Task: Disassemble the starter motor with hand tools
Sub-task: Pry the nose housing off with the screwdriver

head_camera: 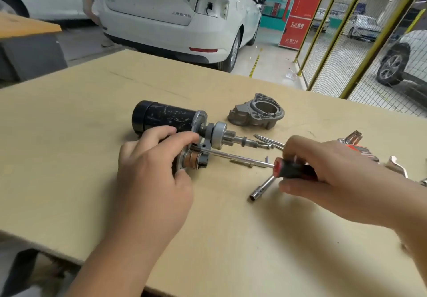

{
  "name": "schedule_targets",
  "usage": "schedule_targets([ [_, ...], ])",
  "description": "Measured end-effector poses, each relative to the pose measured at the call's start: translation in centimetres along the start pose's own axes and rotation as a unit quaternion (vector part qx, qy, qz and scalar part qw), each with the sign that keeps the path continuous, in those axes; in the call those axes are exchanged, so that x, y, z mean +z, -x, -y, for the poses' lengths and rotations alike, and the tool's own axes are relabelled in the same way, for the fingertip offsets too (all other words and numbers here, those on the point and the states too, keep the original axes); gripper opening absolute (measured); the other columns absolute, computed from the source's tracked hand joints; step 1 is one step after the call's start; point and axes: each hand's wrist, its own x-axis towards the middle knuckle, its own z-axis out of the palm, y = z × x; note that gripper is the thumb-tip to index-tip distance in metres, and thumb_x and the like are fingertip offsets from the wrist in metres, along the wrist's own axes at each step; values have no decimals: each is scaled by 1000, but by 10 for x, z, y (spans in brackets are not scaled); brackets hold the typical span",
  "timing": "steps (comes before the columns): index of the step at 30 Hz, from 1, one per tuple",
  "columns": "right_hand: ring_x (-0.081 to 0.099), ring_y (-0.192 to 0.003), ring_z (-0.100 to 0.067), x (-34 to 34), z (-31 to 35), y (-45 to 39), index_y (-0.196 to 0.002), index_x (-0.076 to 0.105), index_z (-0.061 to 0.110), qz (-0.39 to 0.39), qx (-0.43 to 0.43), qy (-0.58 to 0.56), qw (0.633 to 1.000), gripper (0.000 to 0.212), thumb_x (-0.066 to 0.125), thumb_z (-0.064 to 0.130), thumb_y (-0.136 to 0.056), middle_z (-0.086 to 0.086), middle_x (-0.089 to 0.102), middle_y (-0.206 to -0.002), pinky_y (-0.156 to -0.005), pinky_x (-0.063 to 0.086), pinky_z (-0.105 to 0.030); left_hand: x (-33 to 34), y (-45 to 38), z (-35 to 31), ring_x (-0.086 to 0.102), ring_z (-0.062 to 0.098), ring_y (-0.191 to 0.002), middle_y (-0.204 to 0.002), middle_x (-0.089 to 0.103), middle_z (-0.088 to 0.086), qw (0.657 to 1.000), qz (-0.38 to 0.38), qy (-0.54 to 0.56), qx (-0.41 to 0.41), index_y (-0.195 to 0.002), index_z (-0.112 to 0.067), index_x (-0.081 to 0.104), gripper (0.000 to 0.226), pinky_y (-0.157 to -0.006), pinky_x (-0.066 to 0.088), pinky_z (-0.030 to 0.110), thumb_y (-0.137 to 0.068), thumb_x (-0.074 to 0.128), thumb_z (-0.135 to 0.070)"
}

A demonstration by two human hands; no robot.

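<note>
One pale tan fibreboard bench (69,158) is seen, its near left corner cut off by the frame edge. Behind it two white cars are parked, the nearer a white saloon (175,12) viewed from the rear. On the bench, towards the middle, one black cylindrical starter motor (161,116) is laid on its side, its grey pinion gear and shaft (227,135) pointing right. One separated grey cast-aluminium nose housing (256,113) is set just beyond the shaft. Two hands are shown. The left hand (152,172) is placed on the motor's lower solenoid part, fingers curled round it, so most of that part is hidden. The right hand (342,174) is closed round the red-and-black handle of one long steel-shafted screwdriver (233,157), whose tip is held against the motor's end plate. One chrome socket tool (262,188) lies partly under that hand. Several loose long bolts (265,141) are scattered nearby; their number cannot be made out. Chrome pliers (353,138) are largely hidden behind the right hand.
</note>
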Motion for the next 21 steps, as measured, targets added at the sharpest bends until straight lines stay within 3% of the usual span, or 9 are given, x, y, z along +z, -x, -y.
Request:
schedule_targets([
  [4, 59, -62, -8, 1, 2, -1, -96, 58, 42, 10, 15, -68, 998, 25, 58, 63, -82, 19, 65, -74, -52, 43, -20, -8, -10, 6, 41, 11, -108, -128, 55, -29, 999, 42, 16, 5, -139, -49, 59, 79, -93, 50, 35, -81, 73, 3],
  [6, 61, -65, -9, 0, 1, 0, -95, 67, 38, 3, 14, -92, 996, 42, 45, 73, -85, 12, 67, -76, -55, 47, -22, -15, -11, 10, 45, 13, -113, -129, 56, -31, 998, 61, 30, 16, -137, -47, 61, 75, -94, 54, 43, -81, 76, 0],
  [8, 61, -69, -8, 1, -1, -1, -88, 68, 31, -11, 8, -53, 998, 54, 40, 77, -86, 12, 66, -77, -58, 47, -25, -21, -13, 19, 43, 7, -114, -134, 54, -34, 995, 87, 15, 43, -138, -47, 61, 71, -96, 53, 40, -82, 79, -6],
  [11, 59, -67, -2, 4, -3, -3, -86, 60, 35, -28, 4, -42, 999, 27, 57, 62, -85, 25, 63, -73, -56, 44, -16, -30, -14, 31, 42, -3, -118, -140, 48, -42, 992, 111, 12, 63, -140, -48, 59, 73, -90, 48, 26, -83, 80, -8],
  [13, 60, -68, -3, 7, -3, -3, -90, 52, 40, -2, 1, -39, 999, 22, 61, 59, -83, 28, 64, -75, -51, 41, -19, -30, -13, 34, 41, -7, -122, -140, 48, -43, 992, 108, 18, 70, -140, -47, 60, 73, -87, 45, 19, -83, 81, -6],
  [17, 61, -66, -8, 9, 0, -5, -93, 57, 44, 6, -13, -82, 996, 22, 62, 61, -80, 18, 67, -75, -54, 44, -20, -25, -13, 36, 41, -2, -120, -141, 52, -33, 993, 89, 11, 81, -141, -43, 61, 70, -98, 46, 30, -84, 81, -7],
  [21, 57, -73, -14, 11, -6, -6, -86, 64, 30, 34, -24, -77, 996, 31, 52, 59, -90, 7, 61, -79, -63, 47, -32, -23, -8, 36, 39, 1, -118, -144, 52, -29, 993, 80, -3, 92, -144, -40, 59, 69, -101, 46, 32, -87, 79, -9],
])
